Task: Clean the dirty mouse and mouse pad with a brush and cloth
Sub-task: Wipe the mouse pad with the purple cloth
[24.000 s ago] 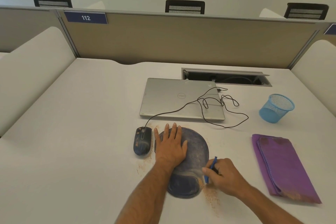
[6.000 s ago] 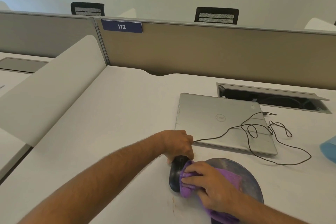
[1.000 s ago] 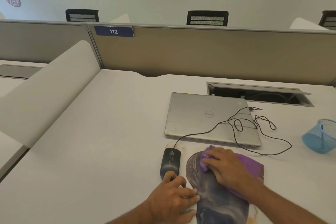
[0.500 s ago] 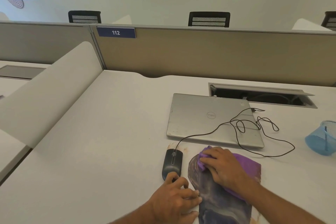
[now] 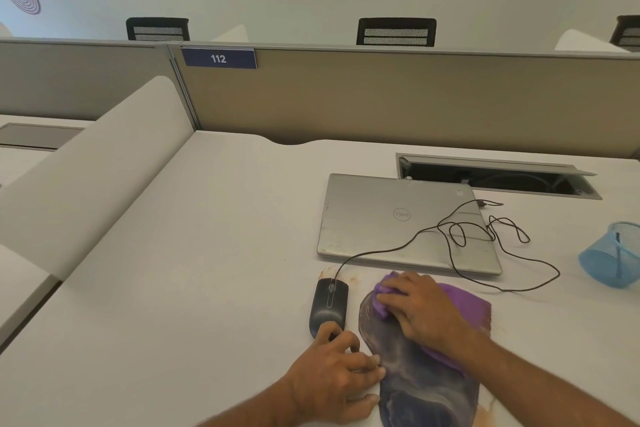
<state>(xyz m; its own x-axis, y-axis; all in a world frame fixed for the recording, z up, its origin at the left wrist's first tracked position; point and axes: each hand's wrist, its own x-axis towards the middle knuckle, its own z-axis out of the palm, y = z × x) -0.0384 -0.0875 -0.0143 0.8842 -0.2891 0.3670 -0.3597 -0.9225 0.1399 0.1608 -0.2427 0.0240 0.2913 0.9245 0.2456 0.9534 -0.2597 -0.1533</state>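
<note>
A dark, smeared mouse pad (image 5: pixel 422 388) lies at the desk's near edge. My right hand (image 5: pixel 420 314) presses a bunched purple cloth (image 5: pixel 464 307) onto the pad's far end. My left hand (image 5: pixel 337 380) rests on the desk against the pad's left edge, fingers curled and touching the pad's rim. A black wired mouse (image 5: pixel 328 303) sits just left of the pad, its near end beside my left fingertips. A thin blue stick, probably the brush (image 5: pixel 618 253), stands in the blue mesh cup (image 5: pixel 611 262).
A shut silver laptop (image 5: pixel 398 222) lies behind the pad, with the mouse cable (image 5: pixel 498 239) looped over it. A cable hatch (image 5: pixel 498 177) opens in the desk behind. Brown dirt stains (image 5: pixel 349 279) mark the desk near the mouse. A beige partition rises at the back.
My right hand with the cloth has shifted slightly across the pad's far end. The left hand stays at the pad's edge. The view has drifted a little.
</note>
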